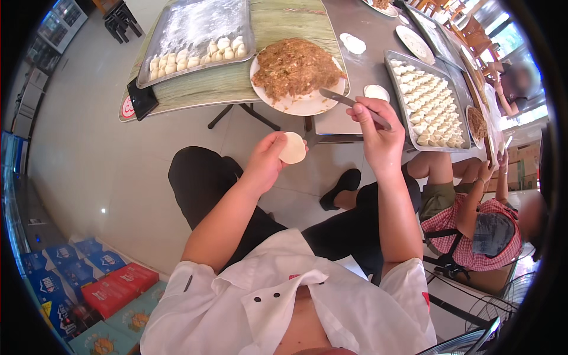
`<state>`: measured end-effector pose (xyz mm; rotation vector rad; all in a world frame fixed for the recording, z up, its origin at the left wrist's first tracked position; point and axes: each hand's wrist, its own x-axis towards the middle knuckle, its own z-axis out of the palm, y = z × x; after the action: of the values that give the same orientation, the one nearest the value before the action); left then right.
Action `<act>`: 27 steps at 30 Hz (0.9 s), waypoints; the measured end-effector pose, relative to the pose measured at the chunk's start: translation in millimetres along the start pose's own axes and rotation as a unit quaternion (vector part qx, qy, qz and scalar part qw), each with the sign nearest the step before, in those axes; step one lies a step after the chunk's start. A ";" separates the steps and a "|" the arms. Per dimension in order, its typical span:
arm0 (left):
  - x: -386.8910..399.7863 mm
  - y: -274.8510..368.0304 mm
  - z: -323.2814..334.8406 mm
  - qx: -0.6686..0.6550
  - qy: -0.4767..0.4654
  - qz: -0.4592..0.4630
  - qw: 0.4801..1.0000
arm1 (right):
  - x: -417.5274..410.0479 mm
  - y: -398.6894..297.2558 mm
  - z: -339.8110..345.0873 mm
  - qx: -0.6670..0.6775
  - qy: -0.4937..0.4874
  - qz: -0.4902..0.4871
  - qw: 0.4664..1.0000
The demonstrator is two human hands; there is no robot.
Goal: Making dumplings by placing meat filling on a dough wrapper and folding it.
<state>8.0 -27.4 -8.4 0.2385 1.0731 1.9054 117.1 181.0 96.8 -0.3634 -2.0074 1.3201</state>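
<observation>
My left hand [267, 156] holds a round dough wrapper [293, 148] between thumb and fingers, out over the floor in front of the table. In my right hand [380, 128] is a flat metal spreader [348, 101], its tip at the edge of the filling. That minced filling [296, 66] is heaped on a white plate [306, 106] at the table's near corner. To its left, a flour-dusted metal tray [195, 26] carries rows of folded dumplings [195, 58] along its near side. Stacked wrappers [376, 93] lie just beyond my right hand.
A second tray [412, 144] full of dumplings [430, 106] stands to the right. More wrappers [353, 43] lie behind. A black phone-like object [142, 100] sits at the table's left corner. Two people work at right, one seated close by [475, 226]. Boxes [120, 288] are stacked at lower left.
</observation>
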 end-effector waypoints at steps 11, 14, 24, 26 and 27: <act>-8.0 0.8 15.8 -0.304 -0.074 -0.051 0.948 | 25.4 19.6 24.7 -0.223 -0.006 -0.232 0.947; -7.2 -5.1 19.4 -0.296 -0.088 -0.059 0.949 | 30.3 25.0 29.5 -0.212 -0.034 -0.250 0.944; -1.2 0.1 15.6 -0.316 -0.074 -0.031 0.945 | 14.5 25.2 17.3 -0.186 -0.091 -0.208 0.956; -1.1 0.7 14.5 -0.318 -0.075 -0.026 0.945 | 9.2 21.0 13.2 -0.176 -0.085 -0.192 0.962; -0.4 0.4 14.2 -0.318 -0.072 -0.022 0.945 | 8.3 18.9 11.6 -0.167 -0.078 -0.175 0.967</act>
<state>15.7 -19.5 0.6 -0.0171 0.3260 2.0510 100.7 186.1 80.5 -0.0491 -2.3017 0.8151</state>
